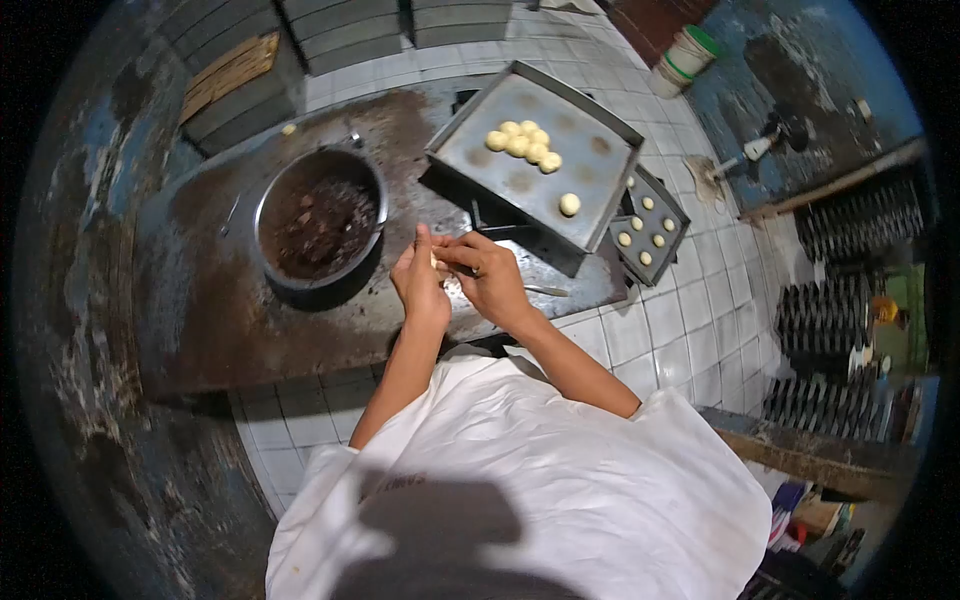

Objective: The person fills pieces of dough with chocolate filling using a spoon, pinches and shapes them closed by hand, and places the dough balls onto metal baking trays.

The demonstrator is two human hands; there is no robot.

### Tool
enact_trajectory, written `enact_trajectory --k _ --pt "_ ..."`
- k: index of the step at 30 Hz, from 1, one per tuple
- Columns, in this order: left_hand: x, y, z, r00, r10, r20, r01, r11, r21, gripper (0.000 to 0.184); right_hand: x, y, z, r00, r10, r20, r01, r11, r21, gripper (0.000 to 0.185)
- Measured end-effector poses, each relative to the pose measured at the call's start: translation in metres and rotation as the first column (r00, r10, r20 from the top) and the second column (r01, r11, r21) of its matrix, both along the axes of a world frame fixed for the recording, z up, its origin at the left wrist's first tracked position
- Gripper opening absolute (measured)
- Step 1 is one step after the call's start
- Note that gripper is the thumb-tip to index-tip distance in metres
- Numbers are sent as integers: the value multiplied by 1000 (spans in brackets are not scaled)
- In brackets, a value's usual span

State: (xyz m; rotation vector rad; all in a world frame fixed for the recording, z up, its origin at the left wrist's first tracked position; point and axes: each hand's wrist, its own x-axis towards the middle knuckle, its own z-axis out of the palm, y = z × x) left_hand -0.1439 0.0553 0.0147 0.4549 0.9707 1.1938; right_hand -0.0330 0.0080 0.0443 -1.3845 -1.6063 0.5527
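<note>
Two bare hands: held close together over the surface (200, 310), near its front edge. The left hand (422, 290) is cupped, closed round the piece. The right hand (492, 288) has its fingers bent in at the piece from three o'clock; whether they pinch it, I cannot tell.

Small, pale, dough-like piece (434, 260): in the left hand, partly hidden by fingers. Probably light, soft and easily dented; best carried in the palm, with light fingertip pressure at the rim.

Round, smooth, cream-coloured balls (517, 146): grouped at the middle of the large grey metal tray (590, 170), which lies at one o'clock from the hands. They look soft; cupping each low around its sides should keep it round. A lone cream ball (569, 204) sits at five o'clock from the group.

Deep round metal pot (377, 180): at ten o'clock, likely heavy, to be held by opposite sides of its rim. Its dark, clumpy mass (318, 225) looks moist, apt to crumble and smear; scooping suits it.

Smaller dark tray (653, 218): towards two o'clock, with more pale balls (645, 258).
</note>
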Motion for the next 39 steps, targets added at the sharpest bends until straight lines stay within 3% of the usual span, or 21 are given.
enact_trajectory --k 2,4,5,7,8,9,11,12,13,15,18,20,23,24,26,27,29,30,32,35,39 --pt "28 -2 -2 998 -47 -43 48 999 18 39 23 1 -4 996 -67 -51 67 998 -12 21" --pt "52 -4 7 971 -28 -238 40 998 42 49 44 2 6 957 -227 182 217 973 75 27" --pt "64 -3 8 968 -43 -248 54 998 37 49 56 4 0 955 -240 173 231 970 69 27" --pt "86 -2 15 952 -29 -306 129 942 311 59 78 9 -5 945 -271 -181 278 961 11 35" --pt "87 -6 21 920 -216 -326 291 935 202 59 94 4 -5 907 -223 -358 113 946 -304 45" --pt "98 -5 18 917 -223 -330 297 935 194 59 109 0 -15 903 -230 -362 116 944 -310 45" --pt "119 0 12 797 -297 -526 537 747 392 53 137 -6 -40 676 -93 -731 -327 851 -411 45" --pt "125 1 12 717 -395 -575 642 696 323 48 149 -11 -32 615 -178 -768 -432 739 -517 48" --pt "129 3 8 598 -371 -710 734 610 299 46 167 -12 -28 613 -178 -769 -437 735 -519 48" --pt "136 4 1 540 -248 -804 744 589 317 43 208 -7 -25 723 -68 -688 -481 665 -571 40" --pt "113 14 0 700 -333 -631 589 769 248 38 275 29 -33 983 -43 -180 -82 771 -631 43" --pt "79 15 -17 726 -287 -625 472 869 149 34 307 60 -50 929 -246 276 344 849 -400 40" --pt "20 1 -35 695 -219 -685 299 954 -1 28 349 96 -166 736 -470 487 493 865 91 40" --pt "3 -5 -30 667 -205 -716 227 972 -67 27 354 94 -186 740 -464 486 489 868 84 40" --pt "-34 -23 -25 650 -37 -759 60 998 3 25 355 109 -211 698 -301 649 510 846 -155 48" --pt "-51 -33 -20 627 40 -778 -59 998 4 26 354 117 -200 711 -290 641 497 851 -167 48" --pt "-82 -59 -17 600 117 -791 -183 983 7 26 360 139 -149 711 -118 693 571 671 -473 57" --pt "-99 -72 -23 641 213 -738 -283 959 30 24 369 153 -162 715 -107 690 563 674 -479 57" --pt "-118 -92 -30 661 313 -683 -387 921 47 23 385 182 -200 630 -490 603 668 737 -99 62" --pt "-124 -107 -29 654 363 -663 -441 896 56 20 377 188 -241 591 -378 712 666 727 -167 68" --pt "-110 -112 -23 625 363 -691 -434 897 79 19 378 188 -216 698 -303 649 615 717 -328 73"
